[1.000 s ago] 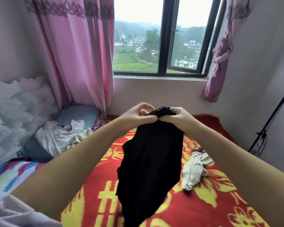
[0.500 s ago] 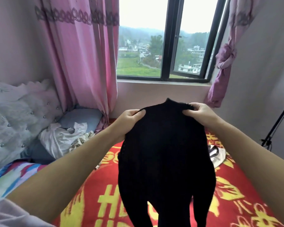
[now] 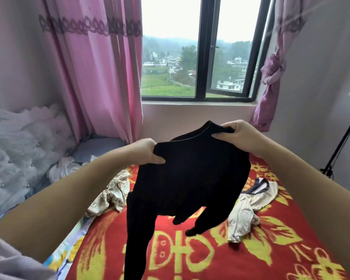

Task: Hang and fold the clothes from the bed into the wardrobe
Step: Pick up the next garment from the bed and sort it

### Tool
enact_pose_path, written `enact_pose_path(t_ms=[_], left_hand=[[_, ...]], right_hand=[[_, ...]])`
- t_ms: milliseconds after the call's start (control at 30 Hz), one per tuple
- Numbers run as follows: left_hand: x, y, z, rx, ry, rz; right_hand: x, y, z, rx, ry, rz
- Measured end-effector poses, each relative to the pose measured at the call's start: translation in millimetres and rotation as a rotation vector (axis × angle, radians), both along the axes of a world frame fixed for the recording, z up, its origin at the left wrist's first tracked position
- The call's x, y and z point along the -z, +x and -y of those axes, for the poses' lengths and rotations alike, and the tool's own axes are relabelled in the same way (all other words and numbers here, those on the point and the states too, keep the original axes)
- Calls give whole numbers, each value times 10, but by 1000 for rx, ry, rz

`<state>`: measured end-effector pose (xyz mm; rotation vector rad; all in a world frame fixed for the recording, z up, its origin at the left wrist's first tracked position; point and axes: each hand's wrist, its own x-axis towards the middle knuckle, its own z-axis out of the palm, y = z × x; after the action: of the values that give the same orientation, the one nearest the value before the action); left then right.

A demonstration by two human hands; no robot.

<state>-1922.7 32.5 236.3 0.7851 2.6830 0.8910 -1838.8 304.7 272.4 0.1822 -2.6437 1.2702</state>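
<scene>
Since half a second ago you have tilted the black top (image 3: 190, 174): your right hand (image 3: 238, 136) now sits higher in the frame than your left hand (image 3: 143, 152), and the neckline has opened into a visible curve between them. One long sleeve now hangs free down the lower middle of the frame, and more of the bedding shows beneath the hem.

Your left hand pinches one shoulder of the top, thumb in front and fingers curled behind the fabric. Your right hand grips the other shoulder the same way, bunching the knit in its fist. The garment hangs in mid-air at the centre of the frame, above the red and yellow blanket (image 3: 251, 249) that fills the lower half.

On the blanket, just left of the hanging top, lies a crumpled cream patterned garment (image 3: 111, 197). To the right of it lies a pale garment with dark trim (image 3: 251, 205), also crumpled. Further back at the left, near the blue pillow (image 3: 97, 146), a white garment (image 3: 63, 170) is heaped against the tufted headboard (image 3: 18, 148).

A pink curtain (image 3: 101, 73) hangs in the upper left beside the window (image 3: 202, 49); a knotted purple curtain (image 3: 271, 77) hangs at the upper right. A black stand (image 3: 339, 146) leans along the right edge.
</scene>
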Motion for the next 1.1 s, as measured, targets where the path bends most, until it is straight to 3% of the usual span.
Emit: enact_pose_path(t_ms=[100,300,433,500,567,633,767,833,900,1000,1033,1100], left_hand=[[83,-70,157,-130,37,-100],[181,-78,315,-158,465,27],[145,-91,237,-185,329,-295],[94,-62,104,-223,280,-399],[33,-16,-61,-302,301,-394],[10,35,-250,-325,370,-299],[-7,234,-641,-199,446,-105],[-75,278,-713,-175,451,-8],[-160,299,-668,-126,543,212],[-233,363,-520,47,608,510],[-217,385,-496,95,554,475],[-180,366,-473,145,343,78]], right_hand=[[-45,-32,53,-25,122,36],[57,-82,-128,131,407,-21],[175,-99,-157,292,514,-33],[202,-118,-99,342,446,31],[211,-129,6,357,240,108],[226,-126,164,338,55,145],[225,-114,615,208,-118,176],[227,-142,733,137,-44,199],[230,-130,724,50,114,231],[298,-88,598,-77,73,256],[332,-72,564,-89,36,256],[371,-47,556,-77,21,220]])
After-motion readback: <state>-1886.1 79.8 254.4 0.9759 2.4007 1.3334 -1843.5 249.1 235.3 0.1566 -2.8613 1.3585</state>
